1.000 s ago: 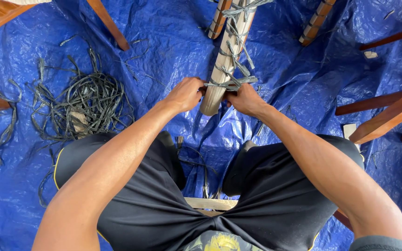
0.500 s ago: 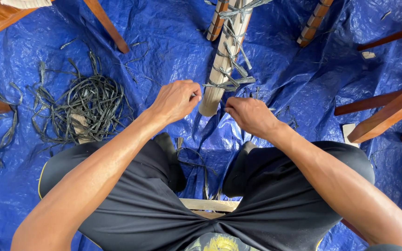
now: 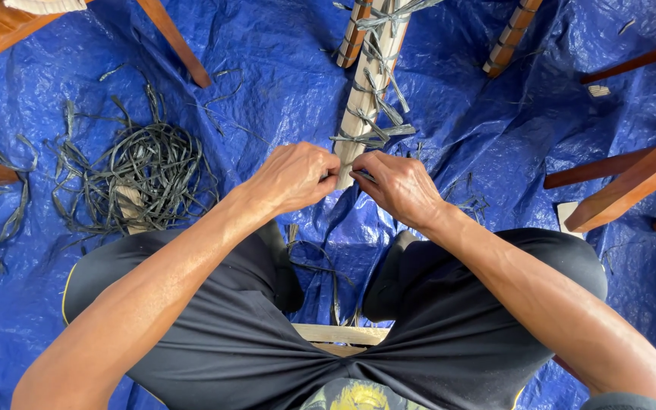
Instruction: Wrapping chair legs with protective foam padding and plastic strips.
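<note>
A pale wooden pole [image 3: 366,83] slants down toward me over a blue tarp [image 3: 282,68]. Flat grey strips [image 3: 375,135] are knotted around it at several spots. My left hand [image 3: 294,176] and my right hand [image 3: 392,186] meet at the pole's lower end, just below the lowest knot. The fingertips of both are pinched together on a thin grey strip there. The hands hide the pole's tip and most of that strip. My knees in black shorts are spread on either side below.
A loose heap of grey strips [image 3: 142,171] lies on the tarp at the left. Brown wooden chair legs [image 3: 176,42] and rails [image 3: 632,178] stand around the edges. A pale wooden bar [image 3: 339,334] shows between my legs.
My hands drew apart and off the knot half a second ago. Now they have come together again lower down, at the pole's end. The pole has not moved.
</note>
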